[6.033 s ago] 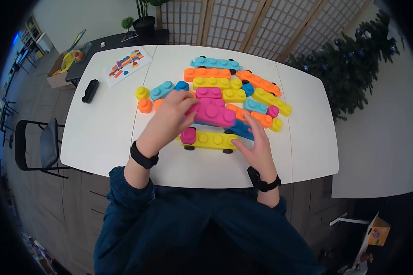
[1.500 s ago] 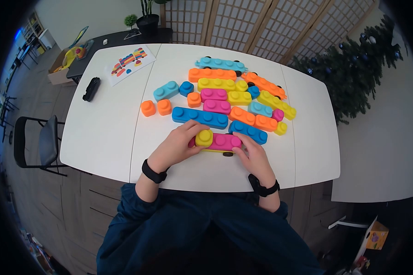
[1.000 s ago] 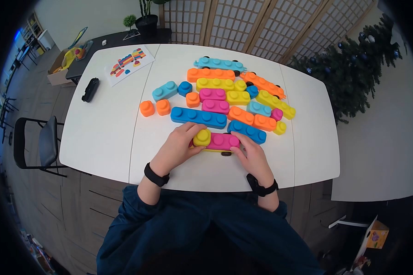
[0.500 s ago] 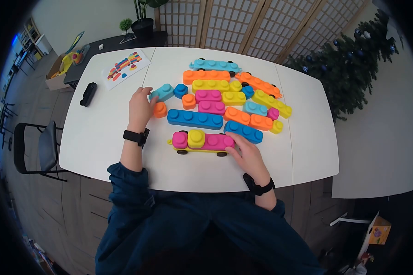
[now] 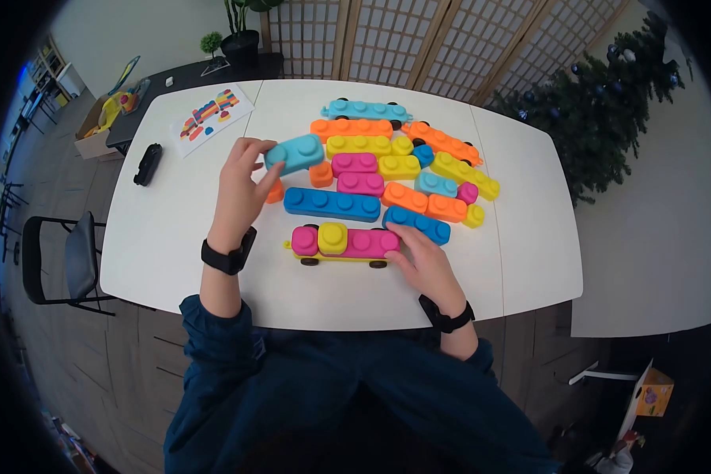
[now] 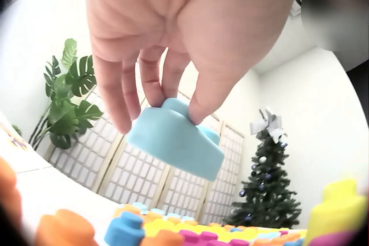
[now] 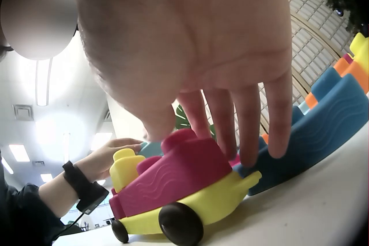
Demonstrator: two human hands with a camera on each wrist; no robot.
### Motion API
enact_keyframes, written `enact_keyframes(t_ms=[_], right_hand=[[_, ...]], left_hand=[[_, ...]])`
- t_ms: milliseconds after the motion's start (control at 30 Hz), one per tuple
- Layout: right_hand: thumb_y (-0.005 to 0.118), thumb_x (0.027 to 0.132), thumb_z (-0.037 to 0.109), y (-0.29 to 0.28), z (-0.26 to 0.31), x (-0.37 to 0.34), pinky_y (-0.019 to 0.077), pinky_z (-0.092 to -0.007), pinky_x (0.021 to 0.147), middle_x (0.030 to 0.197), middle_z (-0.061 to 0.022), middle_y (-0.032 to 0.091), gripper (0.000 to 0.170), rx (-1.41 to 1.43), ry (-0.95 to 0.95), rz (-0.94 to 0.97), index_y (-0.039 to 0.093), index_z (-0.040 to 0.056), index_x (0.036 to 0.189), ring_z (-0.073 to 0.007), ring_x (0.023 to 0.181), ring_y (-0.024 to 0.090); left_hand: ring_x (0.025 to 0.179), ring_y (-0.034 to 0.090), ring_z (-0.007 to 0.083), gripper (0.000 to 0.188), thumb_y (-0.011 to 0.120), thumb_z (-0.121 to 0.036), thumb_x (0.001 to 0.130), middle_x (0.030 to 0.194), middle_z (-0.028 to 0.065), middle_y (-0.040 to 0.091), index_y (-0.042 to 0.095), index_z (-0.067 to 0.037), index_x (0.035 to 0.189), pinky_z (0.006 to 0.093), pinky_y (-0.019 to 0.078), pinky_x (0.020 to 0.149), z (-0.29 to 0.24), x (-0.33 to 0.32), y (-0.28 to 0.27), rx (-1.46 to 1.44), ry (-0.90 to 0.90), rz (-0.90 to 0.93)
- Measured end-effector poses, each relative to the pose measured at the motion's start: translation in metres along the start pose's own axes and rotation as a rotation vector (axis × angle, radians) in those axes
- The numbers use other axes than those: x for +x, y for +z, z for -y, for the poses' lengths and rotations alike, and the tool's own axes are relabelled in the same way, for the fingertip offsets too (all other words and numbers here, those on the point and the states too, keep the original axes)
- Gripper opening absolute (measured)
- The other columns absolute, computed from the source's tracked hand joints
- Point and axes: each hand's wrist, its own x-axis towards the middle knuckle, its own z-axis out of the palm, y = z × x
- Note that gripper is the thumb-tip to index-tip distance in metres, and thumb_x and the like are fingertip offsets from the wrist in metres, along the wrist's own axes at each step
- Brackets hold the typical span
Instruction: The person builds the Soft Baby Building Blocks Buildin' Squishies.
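Observation:
My left hand (image 5: 241, 186) pinches a light blue two-stud building block (image 5: 294, 153) between thumb and fingers. In the left wrist view this block (image 6: 176, 145) hangs tilted above the other blocks. At the front of the table stands a toy car with a yellow wheeled base (image 5: 344, 258). It carries a pink cube (image 5: 305, 241), a longer pink block (image 5: 367, 244) and a yellow block (image 5: 332, 237) on top. My right hand (image 5: 430, 270) holds the right end of the longer pink block, thumb in front and index finger behind; the other fingers stretch out (image 7: 248, 125).
A long blue block (image 5: 332, 204) and a second blue block (image 5: 416, 226) lie just behind the car. Several more blocks and wheeled bases fill the back. An orange cube (image 5: 275, 192) sits beside my left hand. A picture sheet (image 5: 211, 120) and black case (image 5: 148, 164) lie left.
The longer pink block and the yellow block now sit on the car. My left hand let go there, moved back left and lifted the light blue block. My right hand stays at the car.

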Motion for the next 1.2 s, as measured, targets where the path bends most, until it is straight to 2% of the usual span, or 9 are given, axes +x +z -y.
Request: enact_keyframes(t_ms=[133,233,367,567,633,733,800,1067,1200], right_hand=[[0.072,0.094,0.019,-0.013,0.015,0.011,0.0499,-0.0360,0.102,0.136,-0.0178,0.061,0.050,0.170,-0.009,-0.108,0.056,0.0043,0.140,-0.0334,0.124,0.061],[0.074,0.093,0.015,-0.017,0.028,0.019,0.0480,-0.0363,0.104,0.136,-0.0199,0.060,0.054,0.240,-0.122,-0.208,0.055,0.0036,0.142,-0.0331,0.126,0.059],[0.076,0.091,0.012,-0.018,0.035,0.027,0.0489,-0.0364,0.103,0.134,-0.0194,0.061,0.055,0.254,-0.167,-0.202,0.055,0.0039,0.142,-0.0323,0.123,0.061],[0.075,0.091,0.012,-0.014,0.021,0.023,0.0497,-0.0358,0.102,0.130,-0.0165,0.065,0.050,0.282,-0.129,-0.137,0.057,0.0023,0.137,-0.0308,0.118,0.064],[0.074,0.092,0.010,-0.013,0.011,0.016,0.0496,-0.0360,0.103,0.128,-0.0157,0.066,0.046,0.469,0.005,-0.143,0.058,0.0014,0.134,-0.0283,0.116,0.065],[0.068,0.095,0.006,-0.013,0.000,0.007,0.0480,-0.0378,0.106,0.129,-0.0129,0.066,0.044,0.470,0.027,-0.085,0.054,0.0017,0.137,-0.0251,0.120,0.064],[0.068,0.095,0.006,-0.007,-0.006,0.004,0.0473,-0.0382,0.107,0.129,-0.0129,0.065,0.044,0.469,0.017,-0.072,0.054,0.0015,0.136,-0.0252,0.120,0.064],[0.070,0.095,0.008,-0.001,-0.010,0.002,0.0463,-0.0382,0.109,0.128,-0.0117,0.065,0.042,0.438,-0.008,-0.007,0.056,0.0020,0.134,-0.0246,0.121,0.063],[0.076,0.091,0.013,0.000,-0.008,0.007,0.0508,-0.0344,0.099,0.117,-0.0119,0.069,0.041,0.456,-0.010,-0.049,0.062,0.0016,0.128,-0.0236,0.109,0.066]], left_hand=[[0.098,0.065,0.0263,0.029,0.074,-0.006,0.090,0.109,0.0112,0.060,0.066,-0.003,0.118,0.0337,0.0562,0.082,-0.045,-0.016,-0.002,-0.160,0.087,0.201],[0.098,0.065,0.0259,0.028,0.074,-0.006,0.090,0.110,0.0109,0.060,0.066,-0.003,0.117,0.0328,0.0554,0.082,-0.067,-0.025,0.007,-0.212,0.169,0.271],[0.099,0.063,0.0222,0.031,0.075,-0.005,0.089,0.112,0.0097,0.060,0.067,-0.003,0.118,0.0322,0.0538,0.084,-0.078,-0.035,0.023,-0.294,0.149,0.347],[0.108,0.063,0.0259,0.039,0.078,-0.008,0.087,0.118,0.0106,0.061,0.064,-0.004,0.123,0.0337,0.0542,0.090,-0.072,-0.041,0.018,-0.234,0.128,0.417],[0.111,0.063,0.0269,0.042,0.079,-0.009,0.087,0.122,0.0109,0.062,0.063,-0.004,0.125,0.0342,0.0541,0.091,-0.068,-0.047,0.013,-0.207,0.146,0.412],[0.111,0.064,0.0283,0.048,0.081,-0.012,0.084,0.126,0.0116,0.063,0.062,-0.005,0.128,0.0359,0.0541,0.091,-0.058,-0.059,0.008,-0.180,0.057,0.427],[0.105,0.066,0.0288,0.048,0.082,-0.010,0.083,0.121,0.0120,0.065,0.063,-0.005,0.127,0.0352,0.0543,0.089,-0.050,-0.066,0.007,-0.224,-0.024,0.494],[0.097,0.067,0.0288,0.042,0.081,-0.006,0.083,0.113,0.0117,0.068,0.064,-0.005,0.121,0.0335,0.0541,0.087,-0.042,-0.072,0.011,-0.247,-0.024,0.495],[0.096,0.067,0.0296,0.041,0.080,-0.004,0.083,0.113,0.0122,0.068,0.064,-0.005,0.121,0.0339,0.0544,0.087,-0.042,-0.072,0.011,-0.248,-0.022,0.498]])
